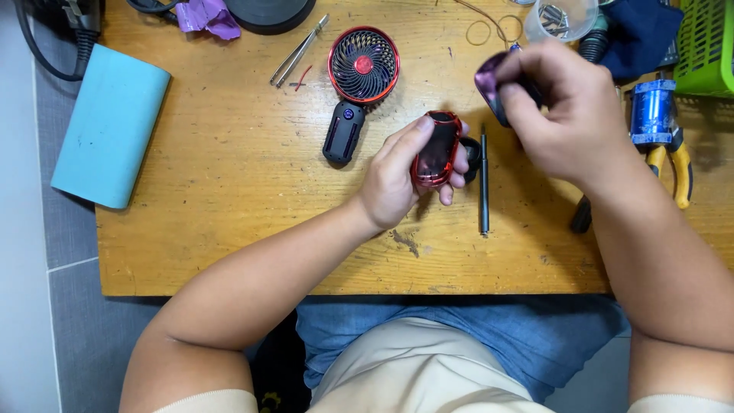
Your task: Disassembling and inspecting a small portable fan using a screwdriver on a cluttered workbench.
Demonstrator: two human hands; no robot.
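On the wooden worktop (229, 191) a small handheld fan (359, 84) with a red grille and black handle lies flat near the far middle, with metal tweezers (298, 51) just to its left and a crumpled purple wrapper (208, 17) beyond them at the far edge. A light-blue rectangular case (109, 122) hangs over the worktop's left edge, and a slim black pen-like tool (484, 183) lies lengthwise near the middle. On the right sit a clear plastic cup (566, 17) of small metal parts, rubber bands (493, 30), a dark-blue cloth (638, 34), a green basket (707, 46), a blue cylindrical motor (652, 111) and yellow-handled pliers (677, 172).
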